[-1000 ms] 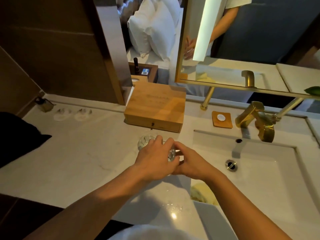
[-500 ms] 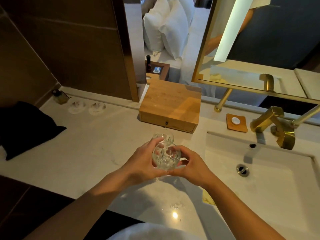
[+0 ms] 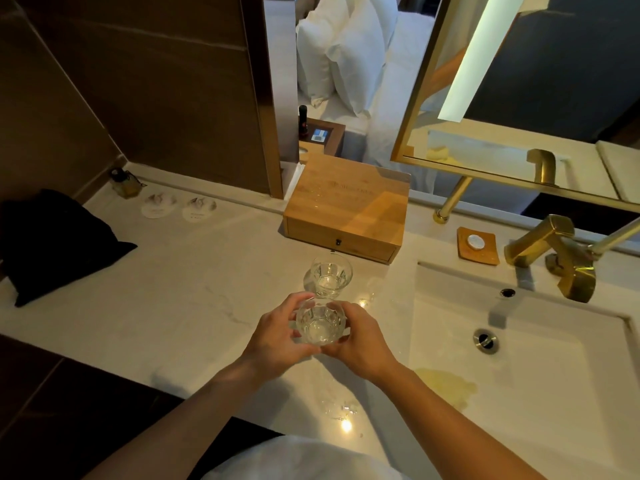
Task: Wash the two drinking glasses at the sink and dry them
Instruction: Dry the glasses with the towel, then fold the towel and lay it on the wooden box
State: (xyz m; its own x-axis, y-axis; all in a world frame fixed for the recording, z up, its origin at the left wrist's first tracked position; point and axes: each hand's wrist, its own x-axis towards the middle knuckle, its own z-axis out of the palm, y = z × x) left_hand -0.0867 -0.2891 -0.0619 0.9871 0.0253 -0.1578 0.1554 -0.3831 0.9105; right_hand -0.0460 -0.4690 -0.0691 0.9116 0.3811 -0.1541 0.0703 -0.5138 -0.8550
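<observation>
While 1 glass (image 3: 320, 323) is cupped upright between the left hand (image 3: 273, 344) and the right hand (image 3: 360, 342) above the marble counter (image 3: 166, 306), the other glass (image 3: 330, 276) stands alone just behind it, in front of the wooden box (image 3: 346, 211). Neither is over the sink (image 3: 540, 372) yet, and the gold tap (image 3: 554, 254) shows no running water — so washing looks barely begun. Droplets glint on the counter, but I judge both washing and drying remain for all 2 — no drying cloth can be clearly identified.
</observation>
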